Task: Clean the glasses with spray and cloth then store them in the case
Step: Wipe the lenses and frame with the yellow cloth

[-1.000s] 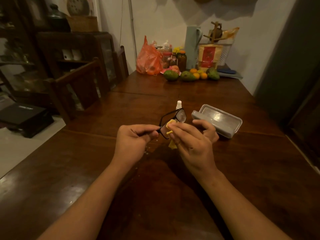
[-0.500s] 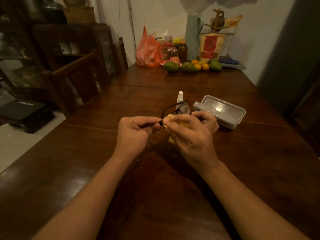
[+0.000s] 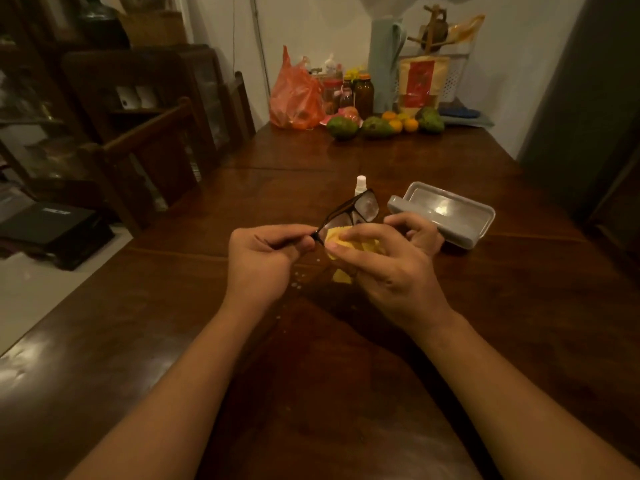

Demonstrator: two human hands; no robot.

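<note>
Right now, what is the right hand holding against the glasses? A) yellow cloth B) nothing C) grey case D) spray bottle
A: the right hand pinches the yellow cloth over the near lens of the glasses, which the left hand holds by the frame.

The scene is taken in by a single wide-angle view, worn at head height and directed forward and downward along the dark brown polished wooden worktop (image 3: 485,341). Both forearms are admitted from the lower corners. The left hand (image 3: 266,261) and the right hand (image 3: 391,268) are framed near, at the picture's middle. Beyond the hands, the worktop's far end and a pale plastered wall (image 3: 502,46) are reached. Left of the hands, a dark wooden chair (image 3: 166,140) is caught, bowed by the lens.
</note>
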